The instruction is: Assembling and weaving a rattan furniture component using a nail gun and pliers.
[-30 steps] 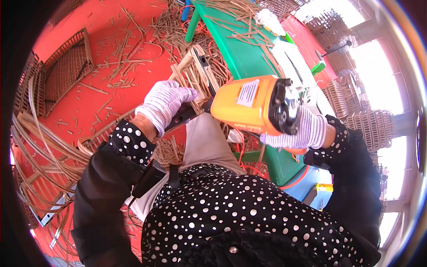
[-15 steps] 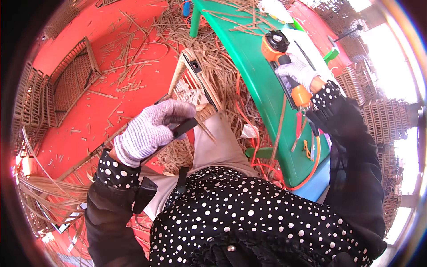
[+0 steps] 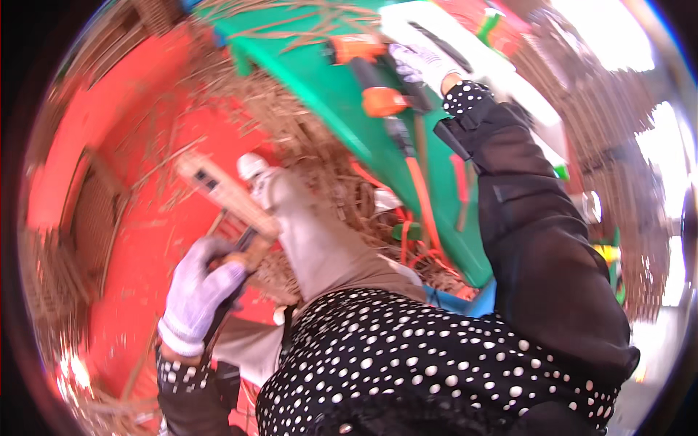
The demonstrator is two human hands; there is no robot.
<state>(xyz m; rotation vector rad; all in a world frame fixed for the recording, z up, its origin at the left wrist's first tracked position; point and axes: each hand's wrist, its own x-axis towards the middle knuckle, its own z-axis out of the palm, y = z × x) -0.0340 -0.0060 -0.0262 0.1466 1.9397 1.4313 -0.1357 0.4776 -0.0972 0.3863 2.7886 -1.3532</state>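
My left hand [image 3: 198, 291], in a pale striped glove, is closed around the dark near end of a woven wicker frame piece [image 3: 231, 196]. Its tan end, with a small black fitting, points away over the red floor; the gripped part is smeared by motion. My right hand [image 3: 425, 64], gloved too, is stretched out above the far part of the green table, its fingers apart. Just left of it an orange and black air nail gun [image 3: 378, 76] lies on the tabletop, with an orange hose [image 3: 422, 196] running from it. Nothing shows in the right hand.
The green table [image 3: 327, 109] has wicker strips at its far side and a white board [image 3: 502, 80] along its right. Cut strips [image 3: 305, 138] heap on the red floor [image 3: 145, 240]. Woven baskets [image 3: 91, 218] stand left, with more stacked right. My leg [image 3: 320, 240] extends beside the table.
My right hand has let go of the nail gun and moved away to its right. The left hand's frame piece has swung leftward. The whole view has turned and is blurred.
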